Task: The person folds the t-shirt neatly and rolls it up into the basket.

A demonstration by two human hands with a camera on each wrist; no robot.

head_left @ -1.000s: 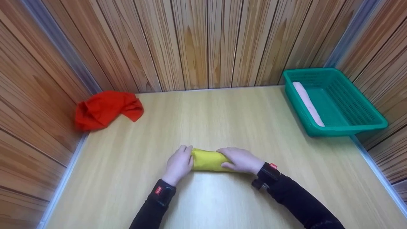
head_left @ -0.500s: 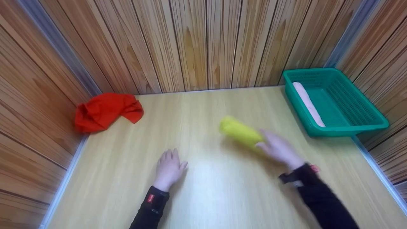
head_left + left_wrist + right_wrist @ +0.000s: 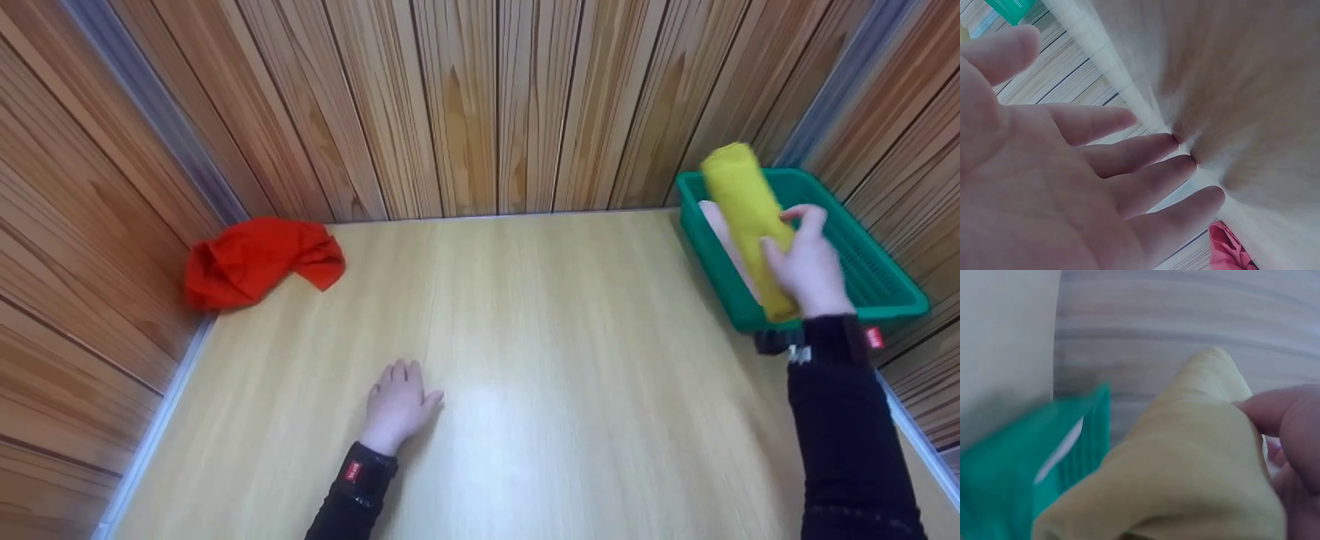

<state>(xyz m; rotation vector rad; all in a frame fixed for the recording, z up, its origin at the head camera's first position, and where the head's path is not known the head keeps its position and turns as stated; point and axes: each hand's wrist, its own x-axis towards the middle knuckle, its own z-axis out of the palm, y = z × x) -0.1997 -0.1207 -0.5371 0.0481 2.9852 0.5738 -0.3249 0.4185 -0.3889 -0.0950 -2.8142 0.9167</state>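
Note:
A rolled yellow cloth (image 3: pixel 742 217) is held by my right hand (image 3: pixel 810 259) over the left side of the green basket (image 3: pixel 885 292). Thumb and fingers pinch the roll from its right side; in the right wrist view the yellow cloth (image 3: pixel 1179 455) fills the middle, with the thumb (image 3: pixel 1280 410) against it. A pale pink roll (image 3: pixel 720 225) lies in the basket along its left wall, partly covered by the yellow one. My left hand (image 3: pixel 397 405) rests on the table with fingers spread, holding nothing; the left wrist view shows its fingertips (image 3: pixel 1185 163) at the tabletop.
A crumpled red cloth (image 3: pixel 262 262) lies at the table's back left, by the wall. Wood-panelled walls (image 3: pixel 465 97) rise at the back and both sides of the table (image 3: pixel 510 315). The basket stands in the back right corner.
My right hand has carried the yellow roll from the table's middle to above the basket, turning it lengthwise. My left hand has let go of the roll and drawn slightly left.

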